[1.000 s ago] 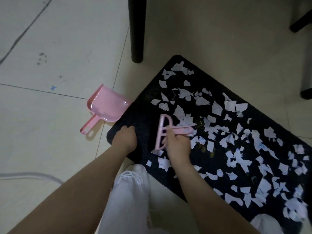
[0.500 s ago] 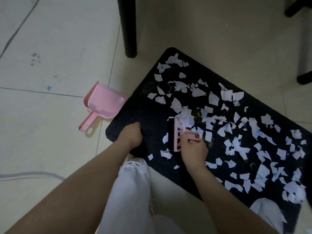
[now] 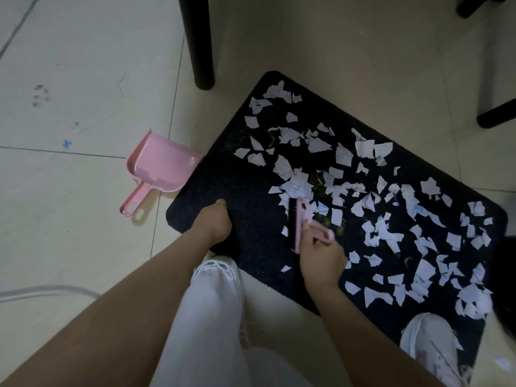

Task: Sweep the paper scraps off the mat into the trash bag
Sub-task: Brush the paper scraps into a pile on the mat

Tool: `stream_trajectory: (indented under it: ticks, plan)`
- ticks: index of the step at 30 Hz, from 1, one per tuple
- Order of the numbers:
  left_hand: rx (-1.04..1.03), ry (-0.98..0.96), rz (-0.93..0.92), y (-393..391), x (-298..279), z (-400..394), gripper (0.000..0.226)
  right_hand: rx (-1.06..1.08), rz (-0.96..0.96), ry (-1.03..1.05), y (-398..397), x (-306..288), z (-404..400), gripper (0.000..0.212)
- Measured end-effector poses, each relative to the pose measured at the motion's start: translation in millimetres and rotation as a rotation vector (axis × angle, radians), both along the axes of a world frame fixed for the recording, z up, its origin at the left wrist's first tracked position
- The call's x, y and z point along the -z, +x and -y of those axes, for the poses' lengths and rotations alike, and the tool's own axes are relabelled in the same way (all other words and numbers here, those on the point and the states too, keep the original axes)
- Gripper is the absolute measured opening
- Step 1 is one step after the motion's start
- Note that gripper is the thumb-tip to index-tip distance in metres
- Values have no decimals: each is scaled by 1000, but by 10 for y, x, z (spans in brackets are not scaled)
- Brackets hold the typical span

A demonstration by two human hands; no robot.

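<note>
Many paper scraps point(image 3: 371, 196) litter the mat point(image 3: 251, 188); dustpan point(image 3: 163, 170) holds none; right hand point(image 3: 321, 258) grip clasps brush point(image 3: 300, 222).

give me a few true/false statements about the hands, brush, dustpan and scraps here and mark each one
1. The right hand holds the small pink hand brush. True.
2. The pink plastic dustpan lies in the middle of the dark mat. False: it lies on the tile floor at the mat's left edge.
3. The left hand holds the dustpan. False: it presses on the mat, apart from the dustpan.
4. White torn paper scraps cover much of the mat. True.
</note>
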State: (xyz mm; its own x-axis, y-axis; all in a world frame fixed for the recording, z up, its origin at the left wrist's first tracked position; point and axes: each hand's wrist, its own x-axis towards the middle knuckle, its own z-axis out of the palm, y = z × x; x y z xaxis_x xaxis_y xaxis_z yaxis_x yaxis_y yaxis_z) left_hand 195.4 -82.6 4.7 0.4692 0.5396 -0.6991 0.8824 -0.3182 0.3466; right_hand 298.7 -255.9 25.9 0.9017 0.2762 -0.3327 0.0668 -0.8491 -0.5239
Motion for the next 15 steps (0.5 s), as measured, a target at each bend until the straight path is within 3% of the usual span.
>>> stream_trajectory:
  ticks: [2,5,8,12,15]
  plan:
    - [-3,3,3,13,5,8,30,35,6,77,34,-76,-38,36]
    - [3,-11,22,68,12,33,32,-60,-188,121,-101,-101,-132,29]
    - [22,-69,46,110,-3,66,41,-249,-316,-19,-228,32,-162,35]
    - [94,-159,24,115,0,124,48,-181,-190,-165,2,78,-8,45]
    - [116,-147,-10,143,6,128,47,5,-87,-123,320,-7,176,43]
